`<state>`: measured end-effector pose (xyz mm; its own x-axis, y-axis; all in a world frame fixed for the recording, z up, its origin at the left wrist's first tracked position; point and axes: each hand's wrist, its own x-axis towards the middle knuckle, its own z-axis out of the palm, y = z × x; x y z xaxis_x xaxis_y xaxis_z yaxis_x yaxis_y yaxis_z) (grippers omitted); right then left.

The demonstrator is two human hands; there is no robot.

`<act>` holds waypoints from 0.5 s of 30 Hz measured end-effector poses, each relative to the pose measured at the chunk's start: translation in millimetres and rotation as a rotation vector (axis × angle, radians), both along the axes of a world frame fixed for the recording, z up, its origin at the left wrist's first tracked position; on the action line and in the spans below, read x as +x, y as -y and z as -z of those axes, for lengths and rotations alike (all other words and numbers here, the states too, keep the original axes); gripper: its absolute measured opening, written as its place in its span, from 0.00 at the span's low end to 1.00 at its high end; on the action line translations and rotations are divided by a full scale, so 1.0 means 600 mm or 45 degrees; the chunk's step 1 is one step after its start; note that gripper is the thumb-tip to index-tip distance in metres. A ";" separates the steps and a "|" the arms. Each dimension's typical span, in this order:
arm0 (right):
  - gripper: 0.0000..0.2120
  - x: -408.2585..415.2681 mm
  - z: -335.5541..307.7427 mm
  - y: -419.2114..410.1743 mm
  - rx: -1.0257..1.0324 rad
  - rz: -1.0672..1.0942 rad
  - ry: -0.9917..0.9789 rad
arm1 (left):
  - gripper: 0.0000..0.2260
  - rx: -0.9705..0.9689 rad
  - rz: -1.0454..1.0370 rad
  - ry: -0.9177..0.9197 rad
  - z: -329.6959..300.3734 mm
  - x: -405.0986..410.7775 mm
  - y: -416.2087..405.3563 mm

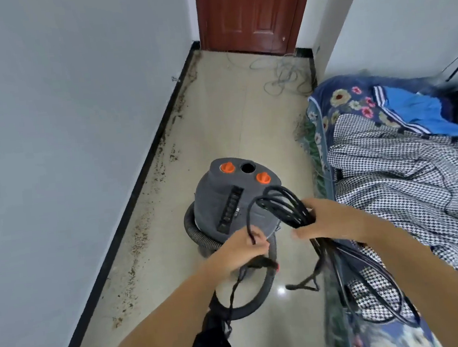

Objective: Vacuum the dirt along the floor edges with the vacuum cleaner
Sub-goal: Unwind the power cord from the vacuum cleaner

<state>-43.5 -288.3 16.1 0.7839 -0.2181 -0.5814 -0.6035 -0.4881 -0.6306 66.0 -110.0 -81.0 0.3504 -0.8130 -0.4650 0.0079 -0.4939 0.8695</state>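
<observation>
- Head view: the grey canister vacuum cleaner point(233, 198) sits on the tiled floor point(233, 111) in the middle of a narrow strip between the left wall and a bed. It's upright, with two orange knobs point(227, 167) on top and an open round port point(247, 168) between them.
- Can't see inside the canister at all, so no idea what's in it. The port just looks dark.
- The ribbed grey hose point(200, 236) wraps around the base of the vac and loops toward the camera.
- The dirt point(162, 163) is a dark speckled band running along the black baseboard point(130, 208) on the left, all the way up toward the brown door point(251, 11). There's a bit more by the bed edge too.
- Right hand point(327, 219) is curled around a coiled bunch of black power cord point(284, 207), with loops sticking up over the vac and more hanging down past the bed.
- Left hand point(241, 252) pinches one strand of that same cord just in front of the vac, fingers closed tight on it.
- Both forearms reach in from the bottom, hands close together but not touching.
- The bed point(407, 173) on the right has a houndstooth blanket and blue floral bedding; a tangle of light cable point(283, 78) lies on the floor near the door.
</observation>
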 end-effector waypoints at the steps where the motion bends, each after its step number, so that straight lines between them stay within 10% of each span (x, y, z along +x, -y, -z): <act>1: 0.12 -0.018 -0.020 -0.001 0.047 -0.069 0.002 | 0.07 -0.036 -0.129 0.015 -0.015 -0.012 -0.008; 10: 0.09 -0.138 -0.101 -0.038 0.084 -0.277 0.033 | 0.05 -0.094 -0.440 0.335 -0.125 -0.151 -0.117; 15: 0.11 -0.163 -0.162 -0.096 -0.278 -0.673 0.017 | 0.16 0.505 -0.166 0.664 -0.101 -0.226 -0.279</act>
